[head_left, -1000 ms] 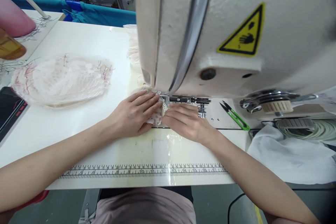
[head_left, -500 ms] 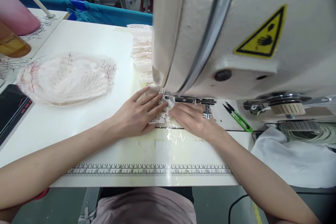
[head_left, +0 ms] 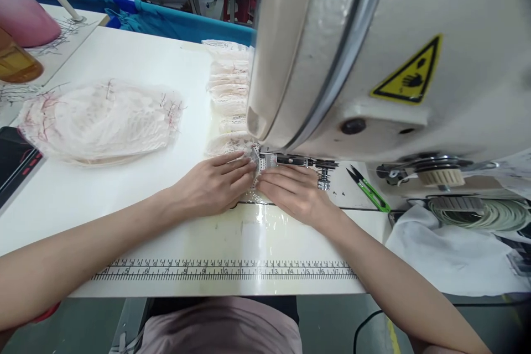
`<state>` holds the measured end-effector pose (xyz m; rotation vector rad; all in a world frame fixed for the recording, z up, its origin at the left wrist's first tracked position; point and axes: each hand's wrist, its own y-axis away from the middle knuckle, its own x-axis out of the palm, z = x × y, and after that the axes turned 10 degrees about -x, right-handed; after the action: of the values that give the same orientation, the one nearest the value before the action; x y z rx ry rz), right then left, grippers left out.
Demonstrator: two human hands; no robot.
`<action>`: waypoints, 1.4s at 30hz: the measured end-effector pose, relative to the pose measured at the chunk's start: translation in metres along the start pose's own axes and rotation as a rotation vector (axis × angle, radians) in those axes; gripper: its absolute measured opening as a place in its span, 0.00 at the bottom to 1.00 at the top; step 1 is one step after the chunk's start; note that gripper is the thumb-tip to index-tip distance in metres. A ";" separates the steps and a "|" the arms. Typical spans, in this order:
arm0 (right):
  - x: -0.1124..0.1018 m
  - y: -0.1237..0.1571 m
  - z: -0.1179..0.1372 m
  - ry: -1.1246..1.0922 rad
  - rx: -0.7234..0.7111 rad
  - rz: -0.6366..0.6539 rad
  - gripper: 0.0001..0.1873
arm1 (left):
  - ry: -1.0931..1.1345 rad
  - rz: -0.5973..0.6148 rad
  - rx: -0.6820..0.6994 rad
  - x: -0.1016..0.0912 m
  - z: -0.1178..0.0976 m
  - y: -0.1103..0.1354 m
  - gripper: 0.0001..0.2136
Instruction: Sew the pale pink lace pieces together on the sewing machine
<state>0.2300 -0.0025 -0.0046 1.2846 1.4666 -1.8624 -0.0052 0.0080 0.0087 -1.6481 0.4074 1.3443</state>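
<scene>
A small piece of white lace [head_left: 256,168] lies on the white table [head_left: 124,199] under the head of the cream sewing machine [head_left: 373,50], by its presser foot [head_left: 269,160]. My left hand [head_left: 211,185] lies flat on the lace from the left, fingers stretched toward the foot. My right hand [head_left: 292,191] presses down on it from the right, fingers flat and close together. The two sets of fingertips nearly meet at the foot. A chain of sewn lace pieces [head_left: 228,94] trails away behind the machine.
A pile of pale lace pieces with red threads [head_left: 99,121] lies at the left. Green thread snips [head_left: 369,191] rest right of the foot. White cloth [head_left: 452,257] and coiled cord [head_left: 477,213] sit at the right. A printed ruler [head_left: 224,270] runs along the table's front edge.
The lace has fed further under the foot, so less of it shows between my hands. Both hands have edged closer together, and more sewn lace shows behind the machine.
</scene>
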 end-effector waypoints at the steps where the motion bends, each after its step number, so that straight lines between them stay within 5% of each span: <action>1: 0.001 -0.001 0.001 0.022 -0.001 -0.012 0.11 | 0.000 0.000 -0.018 -0.001 0.000 -0.001 0.11; 12: 0.004 -0.006 0.003 0.095 0.023 -0.022 0.10 | -0.023 -0.015 -0.100 0.001 0.000 -0.002 0.10; 42: 0.008 -0.006 -0.008 -0.182 0.354 -0.075 0.09 | -0.074 0.054 -0.138 0.004 0.000 0.001 0.17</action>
<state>0.2246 0.0088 -0.0084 1.1829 1.1405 -2.2991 -0.0042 0.0088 0.0050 -1.7038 0.3236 1.4972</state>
